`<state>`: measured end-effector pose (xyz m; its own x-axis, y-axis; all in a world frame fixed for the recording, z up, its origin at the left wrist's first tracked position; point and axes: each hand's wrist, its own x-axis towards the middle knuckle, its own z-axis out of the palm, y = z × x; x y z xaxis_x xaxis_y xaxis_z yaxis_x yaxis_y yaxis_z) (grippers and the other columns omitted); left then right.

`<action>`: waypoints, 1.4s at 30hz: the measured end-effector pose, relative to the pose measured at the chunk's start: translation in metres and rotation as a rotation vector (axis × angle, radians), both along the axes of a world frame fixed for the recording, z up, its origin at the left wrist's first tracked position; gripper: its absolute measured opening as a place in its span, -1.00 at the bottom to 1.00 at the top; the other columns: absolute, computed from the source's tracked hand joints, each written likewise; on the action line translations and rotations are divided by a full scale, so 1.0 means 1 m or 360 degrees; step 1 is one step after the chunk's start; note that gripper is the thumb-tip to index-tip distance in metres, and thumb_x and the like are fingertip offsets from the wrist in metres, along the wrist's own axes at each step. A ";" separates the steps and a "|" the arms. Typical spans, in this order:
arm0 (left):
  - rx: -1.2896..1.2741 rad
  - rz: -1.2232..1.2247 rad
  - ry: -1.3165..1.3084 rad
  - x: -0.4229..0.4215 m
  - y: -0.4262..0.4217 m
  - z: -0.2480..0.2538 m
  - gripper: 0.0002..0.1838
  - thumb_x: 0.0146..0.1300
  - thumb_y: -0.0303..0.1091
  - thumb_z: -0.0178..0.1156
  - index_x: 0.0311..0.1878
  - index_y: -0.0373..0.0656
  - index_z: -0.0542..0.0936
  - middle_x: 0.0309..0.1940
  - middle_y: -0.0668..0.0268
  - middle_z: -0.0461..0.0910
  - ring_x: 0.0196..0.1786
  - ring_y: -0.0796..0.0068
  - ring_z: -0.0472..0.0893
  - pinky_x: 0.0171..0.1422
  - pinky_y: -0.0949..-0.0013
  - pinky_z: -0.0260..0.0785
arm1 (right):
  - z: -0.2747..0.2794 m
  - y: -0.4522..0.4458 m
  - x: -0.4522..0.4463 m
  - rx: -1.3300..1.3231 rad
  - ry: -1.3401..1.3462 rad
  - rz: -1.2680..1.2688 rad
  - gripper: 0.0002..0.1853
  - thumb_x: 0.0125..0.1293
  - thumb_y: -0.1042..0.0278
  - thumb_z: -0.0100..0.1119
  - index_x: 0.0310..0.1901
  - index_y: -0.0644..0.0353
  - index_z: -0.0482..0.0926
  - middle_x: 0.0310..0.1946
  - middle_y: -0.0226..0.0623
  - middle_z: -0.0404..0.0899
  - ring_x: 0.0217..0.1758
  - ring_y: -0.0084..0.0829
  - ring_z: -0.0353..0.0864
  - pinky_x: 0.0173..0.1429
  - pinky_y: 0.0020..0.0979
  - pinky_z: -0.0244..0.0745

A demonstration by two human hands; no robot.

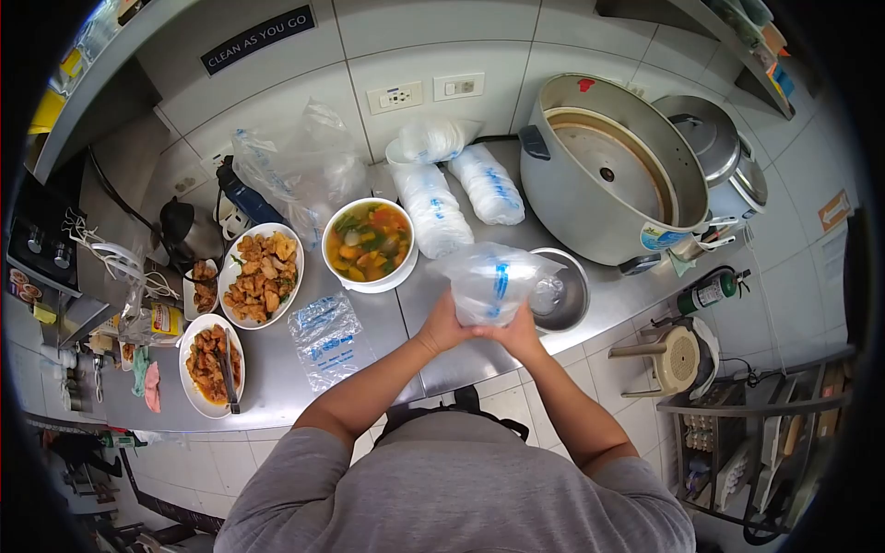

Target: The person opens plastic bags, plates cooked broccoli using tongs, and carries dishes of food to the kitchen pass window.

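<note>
Stainless-steel tabletop below white wall tiles carries one white bowl of vegetable soup, three white dishes of browned food, already served, and three plastic-wrapped white stacks; our left hand and right hand, half-curled, grip one blue-printed translucent plastic bag near its front edge, not yet set down.

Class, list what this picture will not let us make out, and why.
All in the head view:
- contents of the plastic bundle: cloudy plastic
- some fingers, left hand and right hand: behind bundle
- fine print, flat bag: too small
- rack's outer end: dark picture edge
</note>
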<state>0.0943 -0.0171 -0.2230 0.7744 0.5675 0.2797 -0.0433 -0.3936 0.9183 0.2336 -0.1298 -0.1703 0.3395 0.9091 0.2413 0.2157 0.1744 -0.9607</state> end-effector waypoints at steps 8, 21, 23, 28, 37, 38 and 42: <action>-0.0222 0.0030 0.0311 -0.002 -0.004 -0.045 -0.12 -0.20 -0.17 0.54 0.22 -0.23 0.36 0.15 0.01 0.48 0.21 0.04 0.48 0.31 0.19 0.31 | -0.038 0.011 -0.010 -0.0298 0.0067 -0.0122 0.07 -0.30 0.22 0.67 0.26 0.25 0.17 0.16 -0.12 0.40 0.23 -0.28 0.43 0.30 -0.30 0.33; -0.0170 0.0203 0.0598 -0.008 -0.015 -0.001 0.08 -0.18 -0.25 0.55 0.42 -0.13 0.13 0.11 0.02 0.50 0.14 -0.03 0.51 0.25 0.16 0.35 | 0.089 0.019 -0.018 0.0192 0.0229 -0.0569 -0.14 -0.21 0.40 0.56 0.19 0.28 0.30 0.03 -0.22 0.51 0.07 -0.38 0.51 0.18 -0.36 0.41; -0.0189 0.0159 0.0599 -0.009 -0.014 0.007 0.23 -0.19 -0.28 0.56 0.50 -0.04 -0.06 0.09 0.05 0.52 0.14 -0.01 0.52 0.24 0.17 0.36 | 0.150 0.024 -0.007 0.0226 0.0325 -0.0497 -0.22 -0.16 0.41 0.53 0.16 0.32 0.35 0.01 -0.18 0.54 0.05 -0.35 0.55 0.17 -0.35 0.43; 0.0033 0.0232 0.0440 -0.014 -0.016 0.006 0.23 -0.18 -0.23 0.57 0.50 -0.14 -0.05 0.33 -0.08 0.27 0.35 -0.09 0.31 0.42 0.12 0.16 | 0.235 0.071 0.024 0.0042 0.0346 -0.0204 -0.16 -0.09 0.31 0.52 0.24 0.38 0.30 0.15 0.00 0.47 0.17 -0.23 0.52 0.22 -0.26 0.43; 0.0596 0.0925 0.1358 -0.197 -0.037 0.050 -0.14 0.07 0.04 0.37 0.37 -0.18 0.29 0.42 -0.05 0.12 0.47 -0.13 0.10 0.49 -0.14 -0.10 | 0.128 0.016 0.052 0.0031 0.0268 -0.0507 -0.21 0.16 0.38 0.35 0.39 0.25 0.16 0.23 -0.08 0.36 0.15 -0.33 0.45 0.20 -0.32 0.41; 0.0705 0.0951 0.1430 -0.222 -0.055 0.032 -0.28 0.12 -0.02 0.33 0.28 -0.17 0.37 0.38 -0.02 0.20 0.44 -0.08 0.15 0.47 -0.16 -0.09 | 0.118 0.000 0.050 0.0003 0.0353 -0.0461 -0.22 0.15 0.42 0.34 0.38 0.24 0.19 0.20 -0.11 0.39 0.11 -0.38 0.45 0.18 -0.37 0.41; 0.0733 0.1093 0.1289 -0.265 -0.079 -0.028 -0.73 0.32 -0.18 0.17 -0.07 -0.16 0.52 0.05 0.14 0.53 0.21 0.06 0.46 0.25 -0.07 0.24 | 0.081 -0.039 0.038 -0.0133 0.0306 -0.0122 -0.16 0.03 0.43 0.43 0.37 0.21 0.21 0.18 -0.15 0.42 0.12 -0.36 0.47 0.21 -0.35 0.38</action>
<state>-0.1709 -0.0957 -0.2505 0.3895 0.9115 0.1325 0.8448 -0.4108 0.3428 0.2713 -0.1691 -0.0891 0.4411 0.8929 0.0905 0.0370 0.0827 -0.9959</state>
